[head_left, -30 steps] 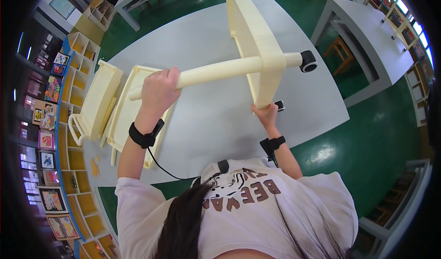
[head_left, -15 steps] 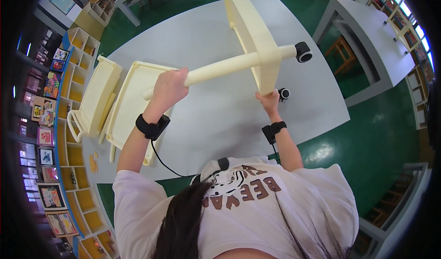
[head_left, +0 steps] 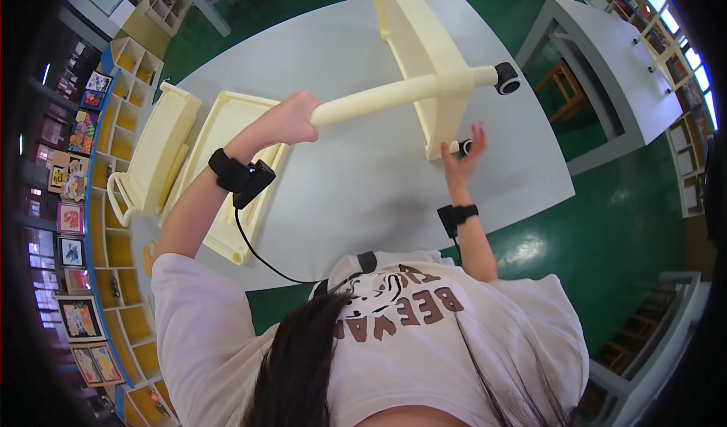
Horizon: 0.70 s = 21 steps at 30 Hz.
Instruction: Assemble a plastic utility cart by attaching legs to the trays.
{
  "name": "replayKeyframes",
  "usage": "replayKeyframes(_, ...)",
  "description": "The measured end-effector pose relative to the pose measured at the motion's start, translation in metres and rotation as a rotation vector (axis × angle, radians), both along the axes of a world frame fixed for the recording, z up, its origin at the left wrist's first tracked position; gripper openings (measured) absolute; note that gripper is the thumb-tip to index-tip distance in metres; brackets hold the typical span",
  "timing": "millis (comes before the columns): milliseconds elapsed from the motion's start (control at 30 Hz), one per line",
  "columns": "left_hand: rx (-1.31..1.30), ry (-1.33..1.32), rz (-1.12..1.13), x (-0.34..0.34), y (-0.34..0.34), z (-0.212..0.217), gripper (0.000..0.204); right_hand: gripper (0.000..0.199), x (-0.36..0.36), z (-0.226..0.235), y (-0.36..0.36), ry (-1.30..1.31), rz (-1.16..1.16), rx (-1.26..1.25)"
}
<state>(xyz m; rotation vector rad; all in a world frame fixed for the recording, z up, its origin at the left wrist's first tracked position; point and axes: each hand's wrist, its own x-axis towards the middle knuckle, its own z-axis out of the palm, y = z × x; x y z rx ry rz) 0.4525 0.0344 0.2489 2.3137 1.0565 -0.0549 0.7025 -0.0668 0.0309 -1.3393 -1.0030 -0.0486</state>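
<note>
A cream plastic shelf tray (head_left: 424,40) stands on its edge above the grey table, with a round cream pole (head_left: 371,103) passing through its corner. My left hand (head_left: 295,118) is closed around the pole's left end, hiding the tip. Beyond the tray, the pole's other end carries a black caster wheel (head_left: 507,79). A second caster (head_left: 465,147) shows at the tray's lower near corner. Beside that corner is my right hand (head_left: 460,168), fingers spread and holding nothing; whether a finger touches the caster I cannot tell.
Left of my left arm, another cream tray (head_left: 219,135) lies on the table (head_left: 356,200). Past it rests a cream piece with a curved handle (head_left: 121,200). Shelving with yellow compartments (head_left: 117,253) lines the left side. A second grey table (head_left: 613,71) stands at right.
My right hand has let go of the tray's lower corner and opened. My left hand has shifted to the pole's end, where the tip previously stuck out beyond it.
</note>
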Motion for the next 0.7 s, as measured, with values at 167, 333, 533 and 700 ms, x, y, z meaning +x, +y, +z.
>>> replayKeyframes(167, -0.037, -0.05, -0.026, 0.007, 0.002, 0.0, 0.009, 0.063, 0.004, 0.109, -0.021, -0.702, -0.21, 0.279)
replayKeyframes(333, 0.038, -0.014, -0.014, 0.004, -0.002, 0.004, 0.01, 0.069, 0.002, 0.186, 0.005, -0.927, -0.269, -0.185)
replayKeyframes(533, 0.487, -0.102, -0.008, -0.005, -0.02, -0.005, 0.013, 0.067, 0.023, 0.194, 0.035, -0.927, -0.004, -0.541)
replayKeyframes(700, 1.187, 0.014, 0.075, -0.039, -0.027, -0.04, 0.012, 0.066, 0.035, 0.195, 0.036, -0.911, 0.166, -0.408)
